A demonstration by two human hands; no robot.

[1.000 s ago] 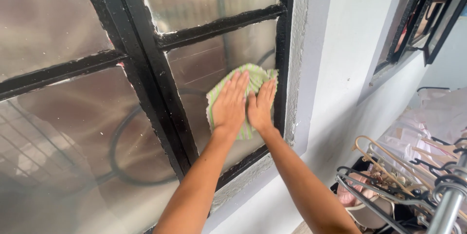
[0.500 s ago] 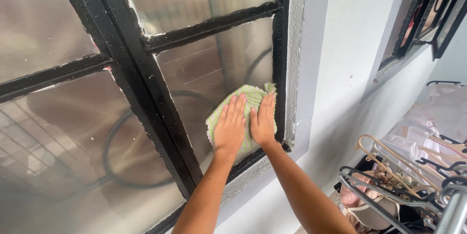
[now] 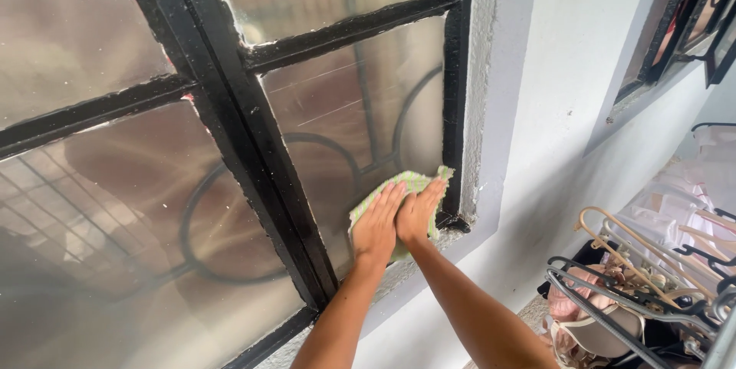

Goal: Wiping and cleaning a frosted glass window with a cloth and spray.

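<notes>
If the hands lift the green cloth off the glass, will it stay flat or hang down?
The green cloth would probably hang limp: it already wrinkles under the left hand and right hand. It looks thin, so likely light. On the smooth window pane it probably slides easily.

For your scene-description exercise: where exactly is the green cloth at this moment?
In the head view, the green cloth is pressed flat against the lower right corner of the glass pane, under the left hand and right hand, beside the black frame.
</notes>
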